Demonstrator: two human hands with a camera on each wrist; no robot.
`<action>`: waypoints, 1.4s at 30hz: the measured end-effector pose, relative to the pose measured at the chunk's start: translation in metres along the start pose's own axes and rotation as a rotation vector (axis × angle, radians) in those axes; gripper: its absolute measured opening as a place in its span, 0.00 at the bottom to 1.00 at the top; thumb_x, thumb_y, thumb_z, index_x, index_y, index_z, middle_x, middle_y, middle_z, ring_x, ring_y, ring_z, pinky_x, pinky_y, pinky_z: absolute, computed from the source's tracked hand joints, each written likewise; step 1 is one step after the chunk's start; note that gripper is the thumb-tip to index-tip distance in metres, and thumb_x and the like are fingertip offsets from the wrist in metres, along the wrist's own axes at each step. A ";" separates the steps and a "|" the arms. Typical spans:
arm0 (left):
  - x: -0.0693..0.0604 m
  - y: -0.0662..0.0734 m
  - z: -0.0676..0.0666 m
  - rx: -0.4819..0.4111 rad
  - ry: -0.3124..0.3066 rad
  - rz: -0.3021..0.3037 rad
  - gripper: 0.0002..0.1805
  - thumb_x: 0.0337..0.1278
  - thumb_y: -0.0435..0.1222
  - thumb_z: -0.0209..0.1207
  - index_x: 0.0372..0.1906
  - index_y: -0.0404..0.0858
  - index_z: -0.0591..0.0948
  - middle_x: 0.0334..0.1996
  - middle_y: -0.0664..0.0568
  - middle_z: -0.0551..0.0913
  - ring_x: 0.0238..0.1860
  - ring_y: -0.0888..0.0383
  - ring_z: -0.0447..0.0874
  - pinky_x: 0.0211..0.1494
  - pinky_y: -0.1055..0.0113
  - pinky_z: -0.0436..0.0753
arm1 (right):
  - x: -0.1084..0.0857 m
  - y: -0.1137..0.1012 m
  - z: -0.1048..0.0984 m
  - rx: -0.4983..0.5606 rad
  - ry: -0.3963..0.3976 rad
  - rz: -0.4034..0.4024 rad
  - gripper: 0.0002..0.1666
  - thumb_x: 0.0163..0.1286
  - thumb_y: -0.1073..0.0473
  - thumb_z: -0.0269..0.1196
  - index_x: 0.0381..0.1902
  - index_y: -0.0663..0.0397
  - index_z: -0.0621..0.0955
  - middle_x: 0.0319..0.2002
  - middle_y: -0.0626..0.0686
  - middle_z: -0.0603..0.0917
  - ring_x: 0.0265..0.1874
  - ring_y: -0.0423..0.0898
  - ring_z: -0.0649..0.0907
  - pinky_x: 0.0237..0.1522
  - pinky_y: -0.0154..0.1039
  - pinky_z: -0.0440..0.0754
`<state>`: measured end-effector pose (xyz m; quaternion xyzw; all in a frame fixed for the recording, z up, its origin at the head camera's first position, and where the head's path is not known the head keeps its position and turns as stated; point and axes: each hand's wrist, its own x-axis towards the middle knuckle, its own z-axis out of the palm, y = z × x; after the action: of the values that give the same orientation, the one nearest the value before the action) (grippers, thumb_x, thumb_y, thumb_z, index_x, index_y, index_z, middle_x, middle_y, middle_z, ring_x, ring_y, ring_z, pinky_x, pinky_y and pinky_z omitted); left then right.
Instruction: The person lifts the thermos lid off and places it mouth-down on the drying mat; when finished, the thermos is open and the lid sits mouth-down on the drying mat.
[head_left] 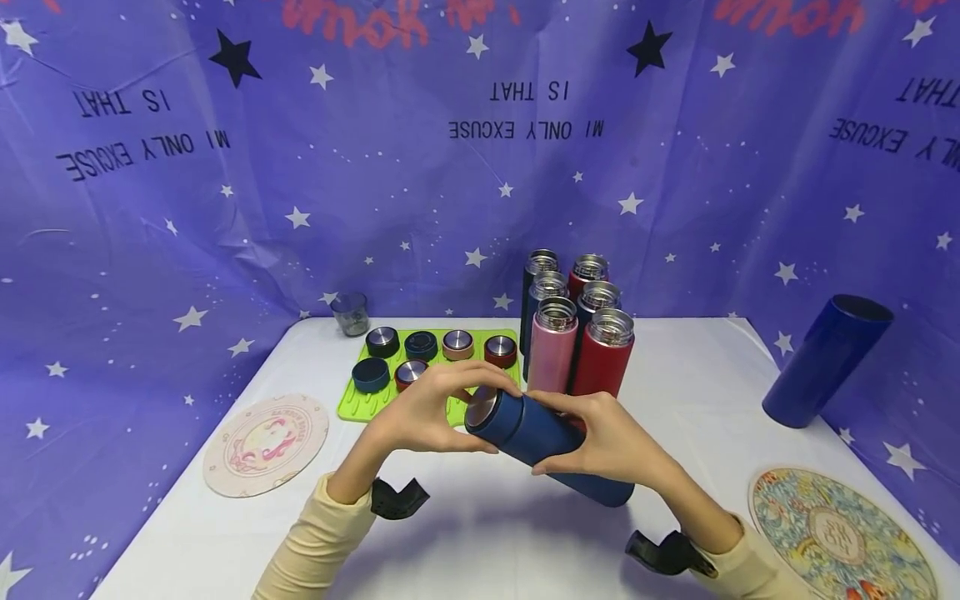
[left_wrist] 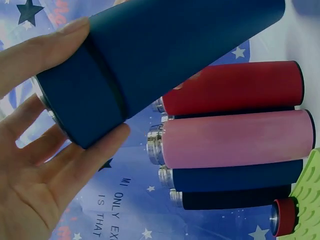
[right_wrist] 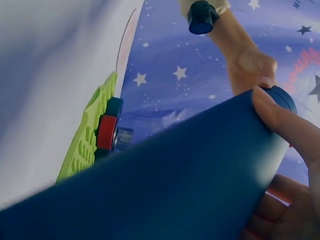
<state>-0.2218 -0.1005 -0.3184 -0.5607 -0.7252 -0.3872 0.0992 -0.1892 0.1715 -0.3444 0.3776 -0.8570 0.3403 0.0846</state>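
Note:
A dark blue thermos bottle [head_left: 551, 437] is held tilted above the table, its capped end up and to the left. My right hand [head_left: 611, 442] grips the body just below the cap, thumb on the near side in the head view. With thumb and fingers my left hand [head_left: 431, 408] holds the blue lid [left_wrist: 82, 95], whose steel top [head_left: 482, 408] faces left. A thin dark seam runs between lid and body in the left wrist view. The right wrist view shows the bottle body [right_wrist: 165, 185] large, with the right thumb [right_wrist: 272, 110] lying along it.
Several lidless bottles stand behind, a pink one [head_left: 553, 350] and a red one [head_left: 606, 354] in front. Several lids lie on a green mat [head_left: 352, 408]. A small glass [head_left: 350, 315] stands at the back, a blue cylinder [head_left: 825, 362] at right, round placemats [head_left: 266, 446] on both sides.

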 end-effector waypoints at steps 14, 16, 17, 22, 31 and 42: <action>0.003 0.000 0.001 -0.037 0.115 0.036 0.37 0.27 0.37 0.81 0.53 0.38 0.81 0.50 0.50 0.83 0.52 0.56 0.79 0.38 0.69 0.85 | -0.002 -0.002 -0.016 0.118 0.021 -0.001 0.48 0.44 0.41 0.78 0.65 0.40 0.75 0.51 0.43 0.83 0.42 0.42 0.82 0.44 0.42 0.82; 0.004 0.005 0.000 -0.033 0.119 0.016 0.38 0.25 0.36 0.82 0.52 0.37 0.81 0.49 0.49 0.83 0.51 0.55 0.80 0.38 0.70 0.85 | -0.003 -0.004 -0.015 0.091 0.027 0.008 0.48 0.44 0.40 0.78 0.65 0.37 0.75 0.50 0.42 0.83 0.41 0.41 0.82 0.43 0.41 0.82; 0.004 0.009 0.000 -0.033 0.122 0.009 0.38 0.24 0.35 0.82 0.52 0.36 0.81 0.49 0.49 0.84 0.50 0.55 0.80 0.37 0.69 0.85 | -0.004 -0.006 -0.015 0.074 0.033 0.014 0.48 0.44 0.40 0.78 0.65 0.35 0.75 0.49 0.41 0.84 0.41 0.40 0.82 0.43 0.41 0.82; 0.008 0.030 -0.003 -0.062 0.156 -0.057 0.37 0.23 0.30 0.81 0.51 0.33 0.81 0.47 0.47 0.84 0.47 0.54 0.81 0.35 0.67 0.86 | -0.008 -0.016 -0.014 -0.033 0.116 0.032 0.50 0.40 0.44 0.81 0.64 0.30 0.75 0.47 0.39 0.84 0.38 0.37 0.81 0.40 0.40 0.82; 0.013 0.040 0.002 -0.119 0.213 -0.342 0.33 0.38 0.31 0.76 0.57 0.35 0.78 0.50 0.46 0.81 0.42 0.51 0.83 0.39 0.62 0.86 | -0.009 -0.020 -0.005 -0.351 0.322 -0.065 0.52 0.36 0.48 0.82 0.64 0.39 0.77 0.52 0.50 0.84 0.49 0.47 0.84 0.41 0.50 0.84; 0.012 0.031 -0.006 -0.048 0.024 -0.058 0.32 0.35 0.26 0.76 0.53 0.33 0.79 0.56 0.41 0.78 0.61 0.50 0.73 0.60 0.56 0.76 | -0.006 -0.008 -0.015 -0.112 0.112 0.062 0.53 0.35 0.45 0.83 0.64 0.30 0.75 0.46 0.42 0.85 0.39 0.37 0.81 0.41 0.41 0.81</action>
<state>-0.2005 -0.0938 -0.2936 -0.5368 -0.7304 -0.4140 0.0830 -0.1813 0.1809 -0.3308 0.3258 -0.8799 0.3150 0.1425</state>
